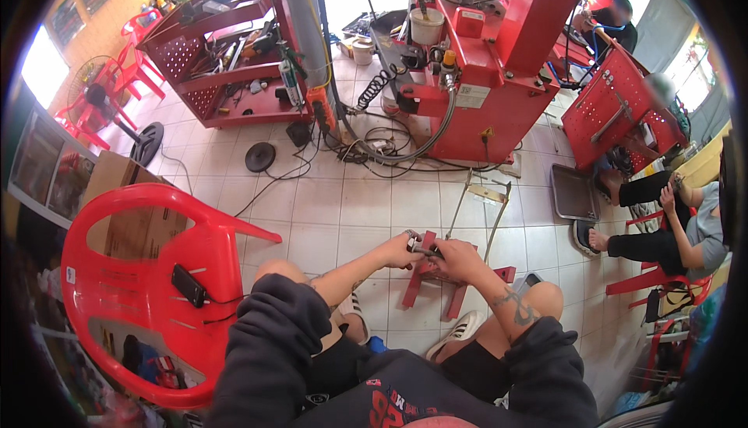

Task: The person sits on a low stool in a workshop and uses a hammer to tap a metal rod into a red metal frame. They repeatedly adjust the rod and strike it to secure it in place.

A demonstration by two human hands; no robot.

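Low in front of me, my left hand (397, 252) and my right hand (460, 261) are close together with fingers closed. Between them is a small dark metal part (423, 251), rod-like, lying crosswise; both hands grip it. Its exact kind is too small to make out, and my fingers cover its ends. Directly beneath the hands stands a red metal stand (456, 302) with splayed legs, partly hidden by them. Just beyond my right hand, a thin metal frame with two long rods (492, 233) rises from around the stand; where its near end sits is hidden.
A red plastic chair (144, 194) at my left bears a black phone (188, 285). Ahead are a red tool cart (234, 77), a red machine (475, 109), cables (374, 144) and a black disc (260, 157). A grey tray (573, 192) lies right, near a seated person (686, 229).
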